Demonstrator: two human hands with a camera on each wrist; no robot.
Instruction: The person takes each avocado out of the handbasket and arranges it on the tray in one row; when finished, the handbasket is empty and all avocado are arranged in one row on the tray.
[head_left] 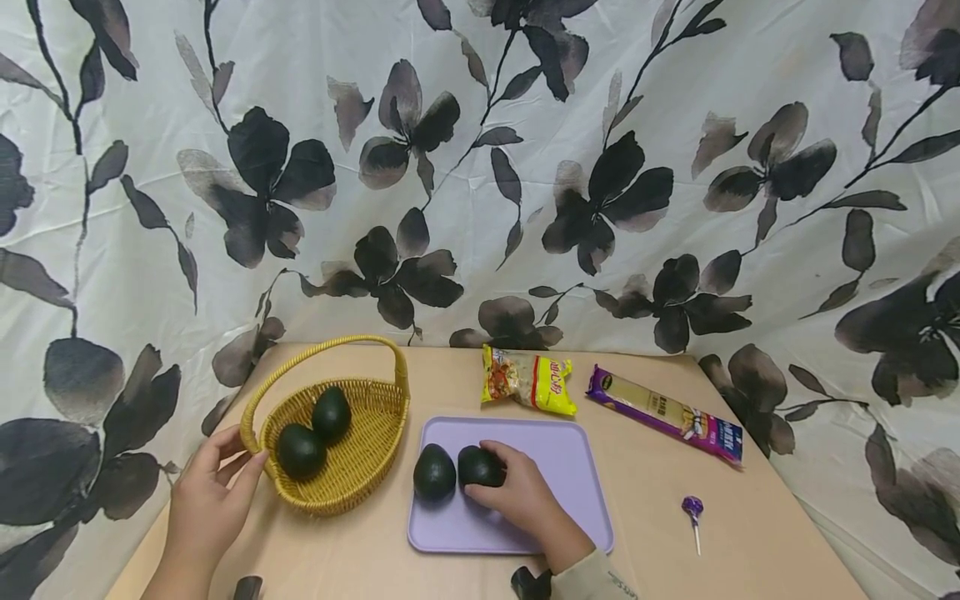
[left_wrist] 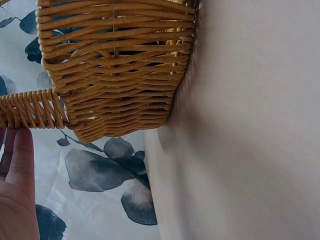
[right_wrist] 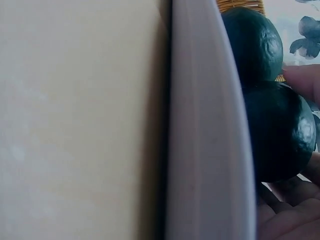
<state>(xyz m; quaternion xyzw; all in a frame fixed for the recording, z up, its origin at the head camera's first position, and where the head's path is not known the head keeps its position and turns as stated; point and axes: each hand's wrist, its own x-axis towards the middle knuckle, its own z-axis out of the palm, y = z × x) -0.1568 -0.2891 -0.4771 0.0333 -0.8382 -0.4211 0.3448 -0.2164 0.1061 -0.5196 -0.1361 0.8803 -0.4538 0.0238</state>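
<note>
Floral cloth (head_left: 480,208) fills the whole background, and a light tan table (head_left: 652,517) sits under everything. The wicker basket (head_left: 373,429) stands upright on your left with two dark avocados, the front avocado (head_left: 302,452) and the rear avocado (head_left: 332,414), side by side in its left half. The lilac tray (head_left: 572,458) lies flat to the basket's right, so both are within easy reach of you. On the tray's left part: the loose avocado (head_left: 434,472) and, just beside it, the gripped avocado (head_left: 478,467). Can't tell whether the gripped one rests on the tray or is slightly raised; the rim hides its underside in the right wrist view.

Your left hand (head_left: 213,492) pinches the foot of the basket's handle on its left side, thumb and fingers close together, probably to steady the basket; wrist low, forearm coming up from the near edge. Your right hand (head_left: 521,492) reaches in over the tray's near right, fingers over the avocado's far side, thumb on the near side, spread only to its width, likely for a secure hold on a smooth, rounded thing.

Off to the side, untouched: yellow snack bag (head_left: 525,381) behind the tray, purple packet (head_left: 663,414) lying slanted, lollipop (head_left: 692,506) at right.
</note>
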